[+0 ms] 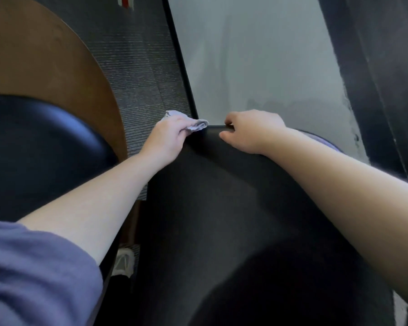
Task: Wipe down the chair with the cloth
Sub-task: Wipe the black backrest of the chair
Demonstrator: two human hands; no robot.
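Two-handed, left grip [168,137] cloth [196,125], right grip [252,132] chair [222,208]

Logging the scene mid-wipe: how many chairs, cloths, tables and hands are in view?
Hands: 2, left hand and right hand
Chairs: 2, the chair being wiped and a glossy black chair at left
Cloths: 1, the cloth in the left hand
Tables: 1, the wooden table
Total: 6

**Black chair, bunched cloth at its top edge**

A black, matte chair [222,208] is seen from above. Its broad back fills the lower centre and right of the frame, and its top edge lies at mid-frame. A small pale grey cloth [196,125] is bunched up in the left hand [169,135] against the left corner of that edge.
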